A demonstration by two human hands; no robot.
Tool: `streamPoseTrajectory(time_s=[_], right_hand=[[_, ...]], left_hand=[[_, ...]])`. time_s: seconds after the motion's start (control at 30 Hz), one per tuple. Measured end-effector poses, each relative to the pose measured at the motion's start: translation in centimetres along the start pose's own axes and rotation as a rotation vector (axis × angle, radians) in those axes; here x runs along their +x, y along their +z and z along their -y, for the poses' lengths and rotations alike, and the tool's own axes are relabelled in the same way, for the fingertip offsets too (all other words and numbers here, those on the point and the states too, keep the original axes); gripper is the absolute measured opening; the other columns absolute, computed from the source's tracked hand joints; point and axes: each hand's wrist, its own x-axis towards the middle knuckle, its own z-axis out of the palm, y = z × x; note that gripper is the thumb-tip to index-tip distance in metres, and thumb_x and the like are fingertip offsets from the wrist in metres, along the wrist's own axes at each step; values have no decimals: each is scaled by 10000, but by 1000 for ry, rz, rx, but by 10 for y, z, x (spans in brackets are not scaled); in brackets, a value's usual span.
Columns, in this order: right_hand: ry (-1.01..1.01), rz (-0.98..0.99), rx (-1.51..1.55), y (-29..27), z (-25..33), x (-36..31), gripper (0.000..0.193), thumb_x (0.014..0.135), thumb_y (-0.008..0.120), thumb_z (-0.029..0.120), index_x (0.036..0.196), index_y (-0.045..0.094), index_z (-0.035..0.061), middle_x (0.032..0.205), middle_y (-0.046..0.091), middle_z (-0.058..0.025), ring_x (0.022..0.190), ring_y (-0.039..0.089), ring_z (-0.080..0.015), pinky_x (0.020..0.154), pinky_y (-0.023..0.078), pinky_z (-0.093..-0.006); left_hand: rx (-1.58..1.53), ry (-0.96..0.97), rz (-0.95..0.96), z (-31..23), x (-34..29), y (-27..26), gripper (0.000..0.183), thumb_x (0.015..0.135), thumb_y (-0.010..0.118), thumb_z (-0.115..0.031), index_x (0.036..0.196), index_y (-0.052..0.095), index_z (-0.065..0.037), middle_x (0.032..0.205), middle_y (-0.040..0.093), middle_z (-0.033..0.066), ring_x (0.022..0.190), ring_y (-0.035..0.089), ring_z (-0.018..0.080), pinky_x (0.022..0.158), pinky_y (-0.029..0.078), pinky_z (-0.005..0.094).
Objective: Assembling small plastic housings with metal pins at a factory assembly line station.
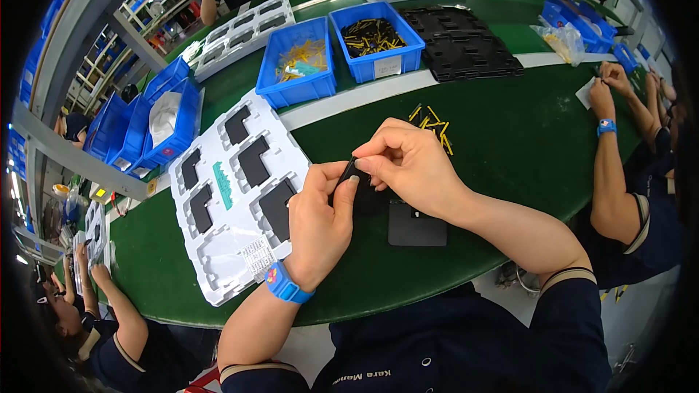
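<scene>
Both hands met over the green bench [510, 145], just right of the white moulded tray [218, 247]. The left hand [320, 222] was curled around a small flat black part [348, 172], its thumb and fingers closed on the lower end. The right hand [408, 164] pinched the top of the same part between thumb and forefinger, the other fingers folded in. The part looked matte and thin; its exact shape was hidden by the fingers.

Right of the tray, below the hands, a dark square plate [416, 225] with rounded corners lay flat on the bench. Beyond the hands, a loose scatter of thin yellow pins [434, 125] lay on the green surface.

The tray was glossy thin plastic with L-shaped pockets, several holding flat black pieces [253, 161], and a teal strip [223, 185] lay on its middle. Behind the tray stood two blue plastic bins: the nearer bin [298, 87] held yellow and teal bits, the farther bin [378, 64] a heap of dark and yellow pins. Black ribbed trays [459, 44] lay stacked right of the bins.
</scene>
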Motion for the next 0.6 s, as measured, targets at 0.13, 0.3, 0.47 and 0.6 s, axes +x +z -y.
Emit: streamPoseTrajectory(time_s=[0.13, 0.3, 0.47, 0.6], right_hand=[[0, 43, 21, -3, 2, 2, 74, 868, 648, 21, 915, 654, -36, 881, 576, -47, 670, 619, -92, 563, 524, -217], [154, 149, 141, -8, 5, 5, 116, 870, 646, 61, 906, 638, -50, 734, 620, -68, 592, 595, -95, 500, 497, -223], [168, 203, 191, -11, 4, 5, 124, 877, 665, 88, 909, 618, -22, 713, 611, -46, 587, 590, -96, 520, 487, -224], [211, 210, 360, -11, -4, 9, 155, 872, 669, 100, 904, 635, -48, 742, 633, -73, 591, 592, -95, 506, 493, -215]], left_hand=[[-5, 59, 0, 0, 1, -2, 102, 902, 595, -34, 982, 554, 14, 817, 699, 156, 690, 695, 245, 584, 487, 280], [-88, 130, 0, 7, 1, -2, 96, 900, 590, -15, 981, 549, 16, 812, 692, 147, 701, 690, 221, 594, 485, 280], [-115, 97, 25, 3, -1, -5, 101, 903, 581, -6, 995, 547, 18, 800, 686, 124, 677, 658, 161, 599, 474, 260], [-394, -5, 54, 6, 1, -3, 164, 933, 543, -15, 1095, 553, 13, 864, 683, 76, 788, 624, 98, 680, 465, 230]])
